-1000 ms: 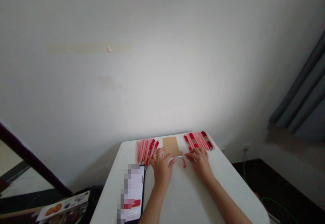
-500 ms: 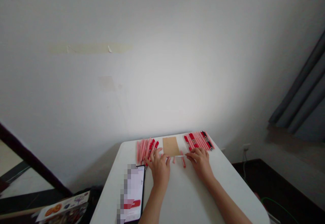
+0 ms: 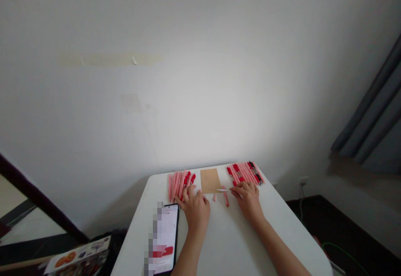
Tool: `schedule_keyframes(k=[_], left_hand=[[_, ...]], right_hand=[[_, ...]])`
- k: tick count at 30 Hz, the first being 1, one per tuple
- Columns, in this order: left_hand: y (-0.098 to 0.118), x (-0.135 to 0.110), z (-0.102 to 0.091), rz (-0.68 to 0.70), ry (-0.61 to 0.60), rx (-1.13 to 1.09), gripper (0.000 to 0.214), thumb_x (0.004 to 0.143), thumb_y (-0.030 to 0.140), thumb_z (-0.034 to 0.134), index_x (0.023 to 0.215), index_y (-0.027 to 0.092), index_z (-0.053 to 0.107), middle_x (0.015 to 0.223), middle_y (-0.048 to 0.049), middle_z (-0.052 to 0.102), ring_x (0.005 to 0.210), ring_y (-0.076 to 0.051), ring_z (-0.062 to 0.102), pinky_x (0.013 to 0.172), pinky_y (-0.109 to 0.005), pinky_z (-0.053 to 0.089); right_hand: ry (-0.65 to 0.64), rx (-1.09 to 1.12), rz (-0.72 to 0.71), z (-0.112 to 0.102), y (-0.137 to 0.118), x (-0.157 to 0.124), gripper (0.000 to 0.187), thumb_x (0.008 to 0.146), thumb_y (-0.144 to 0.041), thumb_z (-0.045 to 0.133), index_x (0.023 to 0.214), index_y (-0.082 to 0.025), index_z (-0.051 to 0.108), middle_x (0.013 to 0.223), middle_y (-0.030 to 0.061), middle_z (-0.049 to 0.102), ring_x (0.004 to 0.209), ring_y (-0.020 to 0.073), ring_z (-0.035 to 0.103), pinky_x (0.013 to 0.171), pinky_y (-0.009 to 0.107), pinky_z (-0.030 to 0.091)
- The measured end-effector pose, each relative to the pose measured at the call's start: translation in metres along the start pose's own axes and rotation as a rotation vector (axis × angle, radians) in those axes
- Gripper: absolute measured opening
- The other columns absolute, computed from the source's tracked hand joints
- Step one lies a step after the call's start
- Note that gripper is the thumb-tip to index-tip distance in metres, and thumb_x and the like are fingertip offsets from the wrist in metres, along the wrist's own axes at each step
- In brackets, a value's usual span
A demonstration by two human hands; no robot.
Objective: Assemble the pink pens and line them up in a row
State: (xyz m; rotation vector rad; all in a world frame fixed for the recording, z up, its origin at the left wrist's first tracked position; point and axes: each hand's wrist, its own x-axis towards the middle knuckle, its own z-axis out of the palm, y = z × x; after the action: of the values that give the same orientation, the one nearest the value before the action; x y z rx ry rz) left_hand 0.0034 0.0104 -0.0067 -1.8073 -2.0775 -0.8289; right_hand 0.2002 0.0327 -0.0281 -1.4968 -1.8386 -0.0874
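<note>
Pinched in the fingers of my right hand is a thin whitish stick like a pen refill, pointing left over the lower edge of a brown card. Beneath it lie a pink pen barrel and a short pink piece. My left hand is palm down with its fingers apart, beside a loose bunch of pink and red pens. A bit of pink shows by its fingertips; whether they touch it I cannot tell.
A row of pink, red and black pens lies at the back right of the white table. A phone with a lit screen rests at the left edge. Behind is a wall; a printed box stands low on the left.
My left hand has let go of the left end of the refill and moved slightly left and down. The right hand stays in place, still holding the refill.
</note>
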Motion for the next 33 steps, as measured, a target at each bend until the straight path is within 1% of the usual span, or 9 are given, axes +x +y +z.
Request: schedule_keyframes(k=[7, 11, 17, 21, 26, 29, 31, 33], left_hand=[[0.0, -0.001, 0.0, 0.004, -0.009, 0.022, 0.022, 0.078, 0.021, 0.05, 0.089, 0.023, 0.069, 0.123, -0.0077, 0.055, 0.124, -0.029, 0.038, 0.107, -0.065, 0.017], [0.0, -0.001, 0.0, 0.001, -0.009, 0.032, 0.022, 0.078, 0.02, 0.05, 0.088, 0.022, 0.069, 0.123, -0.008, 0.055, 0.124, -0.029, 0.038, 0.107, -0.065, 0.017], [0.0, -0.002, -0.001, 0.011, 0.023, 0.033, 0.021, 0.079, 0.021, 0.048, 0.087, 0.021, 0.068, 0.122, -0.0081, 0.055, 0.123, -0.028, 0.039, 0.108, -0.065, 0.018], [-0.001, -0.001, -0.003, 0.009, 0.02, 0.014, 0.019, 0.078, 0.021, 0.05, 0.087, 0.022, 0.067, 0.121, -0.0076, 0.056, 0.122, -0.028, 0.04, 0.107, -0.064, 0.018], [0.0, 0.0, -0.006, 0.0, 0.011, -0.033, 0.015, 0.075, 0.022, 0.055, 0.085, 0.023, 0.066, 0.12, -0.0064, 0.055, 0.122, -0.028, 0.04, 0.106, -0.061, 0.02], [-0.002, 0.003, -0.008, -0.015, 0.025, -0.047, 0.013, 0.076, 0.023, 0.055, 0.083, 0.023, 0.066, 0.119, -0.007, 0.055, 0.119, -0.028, 0.041, 0.104, -0.06, 0.023], [-0.005, 0.005, -0.009, -0.021, 0.045, -0.055, 0.013, 0.076, 0.023, 0.056, 0.082, 0.023, 0.067, 0.117, -0.0072, 0.056, 0.116, -0.028, 0.043, 0.102, -0.057, 0.026], [-0.009, 0.007, -0.01, -0.013, 0.072, -0.071, 0.012, 0.077, 0.023, 0.056, 0.081, 0.023, 0.067, 0.114, -0.0073, 0.057, 0.113, -0.027, 0.045, 0.1, -0.053, 0.029]], right_hand=[[0.004, -0.016, 0.002, 0.0, -0.001, 0.0, 0.018, 0.087, -0.029, 0.055, 0.091, -0.033, 0.072, 0.094, 0.0038, 0.065, 0.098, 0.0233, 0.05, 0.089, 0.041, 0.032], [0.009, -0.009, 0.002, 0.001, 0.0, -0.001, 0.019, 0.088, -0.029, 0.054, 0.091, -0.032, 0.073, 0.093, 0.0042, 0.065, 0.098, 0.0235, 0.05, 0.089, 0.041, 0.032], [0.003, 0.003, -0.007, 0.0, -0.002, -0.001, 0.021, 0.089, -0.03, 0.051, 0.092, -0.031, 0.072, 0.092, 0.005, 0.065, 0.096, 0.0234, 0.051, 0.089, 0.042, 0.033], [-0.01, 0.027, 0.0, -0.002, -0.004, 0.0, 0.021, 0.09, -0.03, 0.051, 0.093, -0.03, 0.071, 0.091, 0.0046, 0.066, 0.095, 0.0232, 0.051, 0.09, 0.042, 0.033], [-0.031, 0.063, 0.033, -0.003, -0.009, 0.002, 0.018, 0.087, -0.028, 0.053, 0.091, -0.03, 0.071, 0.093, 0.0038, 0.066, 0.097, 0.0232, 0.051, 0.09, 0.042, 0.033], [-0.051, 0.08, 0.086, -0.005, -0.015, 0.005, 0.017, 0.085, -0.029, 0.055, 0.087, -0.03, 0.072, 0.098, 0.0043, 0.065, 0.099, 0.0239, 0.051, 0.09, 0.042, 0.033], [-0.086, 0.083, 0.136, -0.007, -0.021, 0.007, 0.016, 0.084, -0.03, 0.056, 0.086, -0.03, 0.072, 0.098, 0.0044, 0.066, 0.1, 0.0245, 0.052, 0.09, 0.043, 0.032], [-0.15, 0.101, 0.181, -0.01, -0.029, 0.008, 0.016, 0.083, -0.031, 0.057, 0.087, -0.03, 0.072, 0.092, 0.0034, 0.067, 0.098, 0.0241, 0.053, 0.091, 0.044, 0.031]])
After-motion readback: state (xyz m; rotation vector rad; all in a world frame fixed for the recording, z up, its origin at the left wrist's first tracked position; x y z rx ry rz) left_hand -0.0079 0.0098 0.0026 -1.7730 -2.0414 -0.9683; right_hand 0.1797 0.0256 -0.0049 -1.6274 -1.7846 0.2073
